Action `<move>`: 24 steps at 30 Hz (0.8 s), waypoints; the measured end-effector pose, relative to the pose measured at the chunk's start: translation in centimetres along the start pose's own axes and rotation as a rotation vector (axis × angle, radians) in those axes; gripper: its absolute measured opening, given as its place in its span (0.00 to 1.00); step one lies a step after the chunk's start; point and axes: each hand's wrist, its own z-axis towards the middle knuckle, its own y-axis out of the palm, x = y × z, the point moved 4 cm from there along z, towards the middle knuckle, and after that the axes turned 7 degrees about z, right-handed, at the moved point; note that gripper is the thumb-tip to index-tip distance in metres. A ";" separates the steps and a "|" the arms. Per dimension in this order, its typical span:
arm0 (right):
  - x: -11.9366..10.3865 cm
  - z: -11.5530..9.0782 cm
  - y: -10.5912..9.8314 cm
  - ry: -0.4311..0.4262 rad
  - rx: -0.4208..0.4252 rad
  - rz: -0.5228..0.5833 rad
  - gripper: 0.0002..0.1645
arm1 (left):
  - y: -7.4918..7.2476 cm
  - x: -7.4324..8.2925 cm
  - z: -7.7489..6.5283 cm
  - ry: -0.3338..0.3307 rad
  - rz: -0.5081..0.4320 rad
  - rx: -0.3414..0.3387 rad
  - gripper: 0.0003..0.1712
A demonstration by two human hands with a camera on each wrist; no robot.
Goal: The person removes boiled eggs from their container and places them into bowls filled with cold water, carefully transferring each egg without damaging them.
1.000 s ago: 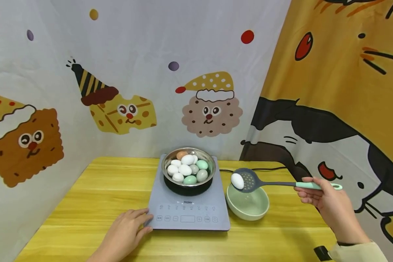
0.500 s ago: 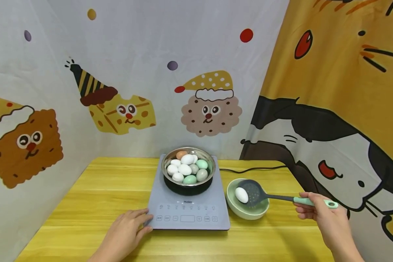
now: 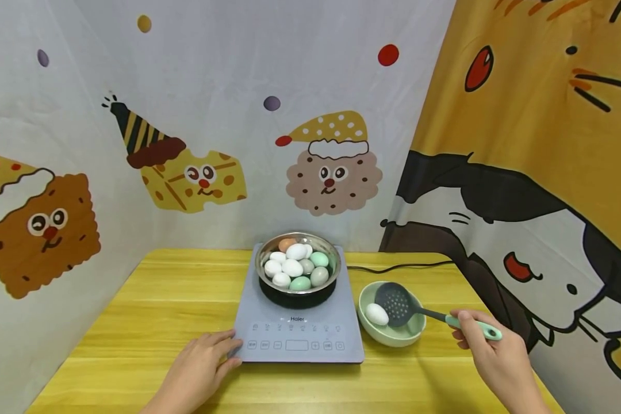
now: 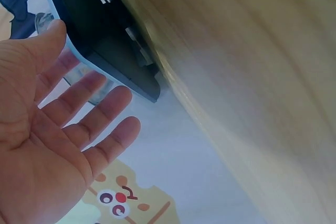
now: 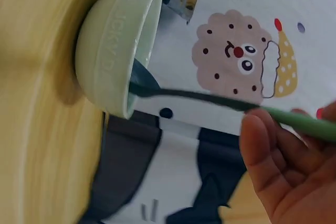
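My right hand (image 3: 494, 353) grips the mint-green handle of a skimmer (image 3: 397, 305) with a dark grey, perforated head. That head is down inside a pale green bowl (image 3: 398, 340) to the right of the cooker. In the bowl, a white egg (image 3: 376, 314) lies at the left edge of the skimmer head. In the right wrist view, thumb and fingers hold the skimmer handle (image 5: 299, 123), and the bowl (image 5: 107, 51) hides its head. My left hand (image 3: 199, 359) rests with relaxed fingers against the front left corner of a grey induction cooker (image 3: 297, 333).
On the cooker's back half stands a steel pan (image 3: 261, 264) heaped with white, green, grey and brown eggs (image 3: 292, 268). A black cord (image 3: 393, 268) runs right from the cooker across the wooden table (image 3: 176, 310). A printed cloth (image 3: 212, 69) hangs behind.
My right hand has lowered the skimmer into the bowl and moved left. The egg has gone from resting on the skimmer head to lying beside it in the bowl. My left hand stays put.
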 end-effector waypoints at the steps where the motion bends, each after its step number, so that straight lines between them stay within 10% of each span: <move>1: -0.4 -0.2 0.1 -0.063 -0.003 -0.031 0.20 | 0.0 0.0 0.0 0.002 -0.001 0.002 0.19; 6: -2.7 -1.3 0.9 -0.399 -0.048 -0.194 0.05 | 0.1 0.0 0.0 0.010 0.002 0.015 0.19; 16: -4.1 -2.9 1.9 -0.672 -0.121 -0.359 0.24 | 0.0 0.0 0.0 0.004 0.020 0.009 0.19; 20: -4.1 -3.1 1.6 -0.798 -0.073 -0.314 0.10 | -0.1 0.2 -0.1 0.006 0.040 0.010 0.19; 24: -4.5 -3.1 1.1 -0.854 0.001 -0.307 0.36 | -0.1 0.3 -0.2 0.007 0.060 0.019 0.18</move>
